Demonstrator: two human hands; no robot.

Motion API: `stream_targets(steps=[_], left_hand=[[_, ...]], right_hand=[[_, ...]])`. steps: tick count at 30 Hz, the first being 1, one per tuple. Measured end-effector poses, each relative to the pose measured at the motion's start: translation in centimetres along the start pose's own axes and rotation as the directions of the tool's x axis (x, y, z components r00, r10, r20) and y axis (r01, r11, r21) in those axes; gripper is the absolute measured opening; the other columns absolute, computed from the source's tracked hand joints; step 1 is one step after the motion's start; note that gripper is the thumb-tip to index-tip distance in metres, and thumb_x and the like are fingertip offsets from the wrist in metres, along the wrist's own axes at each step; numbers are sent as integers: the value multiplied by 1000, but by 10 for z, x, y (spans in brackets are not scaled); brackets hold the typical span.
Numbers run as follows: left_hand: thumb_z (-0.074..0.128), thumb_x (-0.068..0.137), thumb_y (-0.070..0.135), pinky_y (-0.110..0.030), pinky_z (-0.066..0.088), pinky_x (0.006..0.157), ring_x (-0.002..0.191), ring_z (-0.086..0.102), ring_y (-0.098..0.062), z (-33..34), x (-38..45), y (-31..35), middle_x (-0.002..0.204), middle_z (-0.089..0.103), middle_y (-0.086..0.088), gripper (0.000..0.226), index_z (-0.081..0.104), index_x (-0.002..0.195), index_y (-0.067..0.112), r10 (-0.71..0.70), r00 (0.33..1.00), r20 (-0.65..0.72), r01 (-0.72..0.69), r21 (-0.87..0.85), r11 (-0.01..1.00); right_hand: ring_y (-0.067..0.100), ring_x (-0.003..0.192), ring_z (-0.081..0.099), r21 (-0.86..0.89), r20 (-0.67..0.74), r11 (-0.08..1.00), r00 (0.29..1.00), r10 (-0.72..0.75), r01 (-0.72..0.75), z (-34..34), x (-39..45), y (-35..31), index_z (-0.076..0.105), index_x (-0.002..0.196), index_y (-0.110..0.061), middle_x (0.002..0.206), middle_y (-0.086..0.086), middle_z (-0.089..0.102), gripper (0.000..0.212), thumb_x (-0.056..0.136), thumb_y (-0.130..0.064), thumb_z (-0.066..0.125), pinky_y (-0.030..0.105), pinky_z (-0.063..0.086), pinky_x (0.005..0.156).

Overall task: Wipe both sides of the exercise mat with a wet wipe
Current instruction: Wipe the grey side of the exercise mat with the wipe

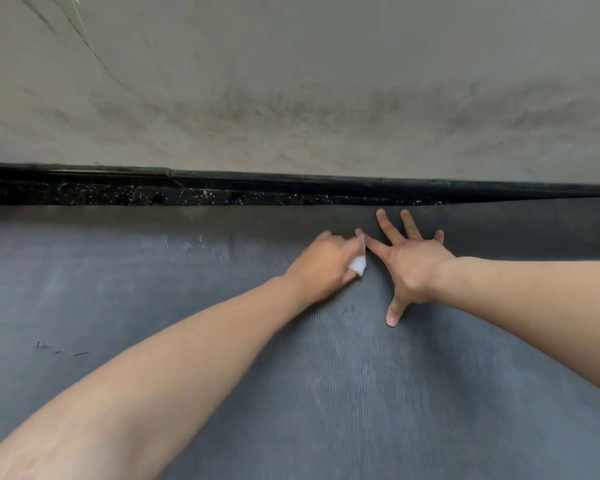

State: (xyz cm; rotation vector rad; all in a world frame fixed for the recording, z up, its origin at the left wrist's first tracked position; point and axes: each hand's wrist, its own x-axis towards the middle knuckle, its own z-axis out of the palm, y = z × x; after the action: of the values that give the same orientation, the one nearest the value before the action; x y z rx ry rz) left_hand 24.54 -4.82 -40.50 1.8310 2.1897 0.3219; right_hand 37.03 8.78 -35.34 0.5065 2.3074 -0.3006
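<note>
Grey ribbed foam fills the lower half of the view: the mat (343, 393) lies flat on the floor, its far edge running just beside a dark strip (153, 192) at the foot of a stained wall (291, 81). The left hand (323, 261) is curled round a bunched white wipe (462, 266) and presses it to the mat near that far edge. The right hand (409, 268) is spread flat, fingers straight and splayed, pinning the mat just beside the wipe (its index fingertip nearly touches the cloth). As for progress, I judge the wiping of this upper face to be under way, not finished: a paler, streaked patch shows to the left of the hands, which may be damp from wiping, though it could be glare. Nothing shows whether the underside has been cleaned, so the flip and second face may remain. The mat looks worn, its wavy texture dulled, with a few small nicks near the left arm (153, 393).
</note>
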Motion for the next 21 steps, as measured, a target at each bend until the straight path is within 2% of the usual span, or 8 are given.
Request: stream_targets(steps=[2,6,7,10,13,16,18,21], left_hand=[[52,93,32,-39,40,78,76,62,-33,-16,1,-18,83,67,-11,25,61,103,10,73,996,43,-77,108,991],[56,96,22,-41,45,72,78,67,-40,-37,6,-55,86,71,-17,18,63,103,7,-443,863,-241,475,95,875],[59,94,21,-40,44,69,75,66,-41,-31,0,-47,82,71,-17,17,63,101,7,-448,853,-269,475,41,879],[62,93,24,-37,36,70,70,58,-32,6,-41,20,76,64,-10,14,59,95,11,54,998,10,-54,-25,998],[57,98,25,-37,36,72,70,49,-26,14,-71,32,77,59,-6,14,55,91,13,384,887,257,-392,-19,920],[59,94,27,-39,37,70,66,56,-33,1,-57,-12,73,61,-9,15,55,89,14,-52,998,-22,55,112,992],[63,89,22,-40,41,68,67,60,-37,-7,-58,-17,73,64,-12,12,60,92,10,-386,899,-208,394,-2,919],[57,89,28,-40,42,69,68,61,-37,16,-75,41,73,65,-13,17,60,92,12,-223,971,-92,216,-75,973]], right_hand=[[40,157,-25,2,-48,1000,999,7,-7,7,-8,4,-26,160,-38,168,1,-37,170,46,-71,95,77,14,121],[46,156,-23,4,-75,1000,997,28,-28,31,-29,14,-30,157,-46,167,5,-38,170,40,-85,86,79,13,118],[46,156,-25,-10,-63,1000,998,22,-23,37,-32,16,-32,156,-47,165,6,-41,169,40,-86,85,80,13,118],[48,154,-28,-31,-61,999,998,14,-16,43,-31,19,-34,155,-46,163,8,-45,170,41,-85,86,82,13,116],[49,153,-29,-34,-54,999,999,8,-10,41,-30,19,-35,155,-46,162,8,-46,171,41,-85,86,83,13,115],[49,153,-29,-33,-46,999,999,10,-12,42,-29,19,-35,154,-47,163,7,-45,171,41,-85,87,84,12,115],[48,154,-29,-38,-48,999,999,14,-15,42,-29,18,-35,154,-48,163,6,-45,171,39,-85,86,84,12,114],[47,154,-28,-15,-48,1000,999,17,-18,40,-31,17,-33,154,-50,164,5,-44,172,36,-85,87,84,11,114]])
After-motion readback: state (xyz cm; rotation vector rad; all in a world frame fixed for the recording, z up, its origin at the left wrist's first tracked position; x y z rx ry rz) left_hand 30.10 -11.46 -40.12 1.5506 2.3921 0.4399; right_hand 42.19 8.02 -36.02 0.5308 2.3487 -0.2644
